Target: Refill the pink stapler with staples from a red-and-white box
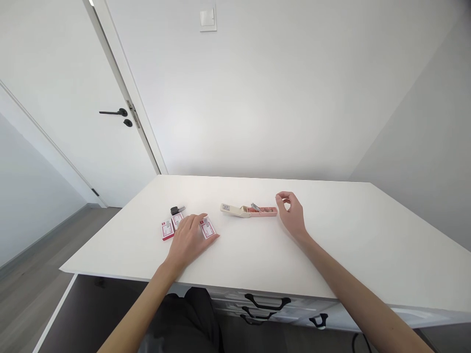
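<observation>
On the white table (349, 235) lie several small white-and-red boxes; one box (167, 229) is at the left, another (208, 227) sits against my thumb. My left hand (189, 240) rests flat on top of the boxes, fingers stretched out. A small black object (177, 210) lies just behind them. A stapler-like tool (248, 211), cream at the left and pink at the right, lies opened flat in the middle. My right hand (292, 214) hovers just right of its pink end, fingers curled in a loose pinch with nothing visible in them.
The table stands against a white wall. A white door with a black handle (114, 113) is at the left. Drawers with black handles (267, 303) sit under the table's front edge. Wooden floor shows at the left.
</observation>
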Demonstrator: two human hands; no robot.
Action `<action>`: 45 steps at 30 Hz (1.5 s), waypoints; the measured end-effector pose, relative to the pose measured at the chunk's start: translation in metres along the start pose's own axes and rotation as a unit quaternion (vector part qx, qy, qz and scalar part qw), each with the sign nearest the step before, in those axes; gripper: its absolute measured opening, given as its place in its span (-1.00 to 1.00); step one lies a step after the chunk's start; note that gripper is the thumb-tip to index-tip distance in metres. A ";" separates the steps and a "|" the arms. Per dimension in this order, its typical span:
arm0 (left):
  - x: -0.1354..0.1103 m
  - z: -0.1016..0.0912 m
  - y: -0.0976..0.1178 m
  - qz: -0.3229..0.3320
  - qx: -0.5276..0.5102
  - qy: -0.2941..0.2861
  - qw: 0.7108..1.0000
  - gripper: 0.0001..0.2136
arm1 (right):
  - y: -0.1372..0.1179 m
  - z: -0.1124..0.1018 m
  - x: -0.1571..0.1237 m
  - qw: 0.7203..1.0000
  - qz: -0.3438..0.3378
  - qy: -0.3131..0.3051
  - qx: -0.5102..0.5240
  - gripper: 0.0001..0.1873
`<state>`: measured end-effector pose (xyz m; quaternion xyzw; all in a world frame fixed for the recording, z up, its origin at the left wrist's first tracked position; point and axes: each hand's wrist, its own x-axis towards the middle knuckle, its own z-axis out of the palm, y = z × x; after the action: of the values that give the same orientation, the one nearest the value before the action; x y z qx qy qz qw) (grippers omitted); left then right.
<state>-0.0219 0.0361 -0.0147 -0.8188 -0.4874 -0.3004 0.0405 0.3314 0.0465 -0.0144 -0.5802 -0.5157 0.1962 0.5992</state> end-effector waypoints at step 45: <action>0.036 0.024 0.067 -0.121 -0.559 -0.144 0.808 -0.66 | -0.021 0.014 -0.015 0.790 0.089 -0.577 0.189 -0.56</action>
<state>0.0562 0.0381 0.0003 -0.6683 -0.3306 -0.4018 -0.5317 0.3057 0.0357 -0.0043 -0.2781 -0.6640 0.6403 0.2679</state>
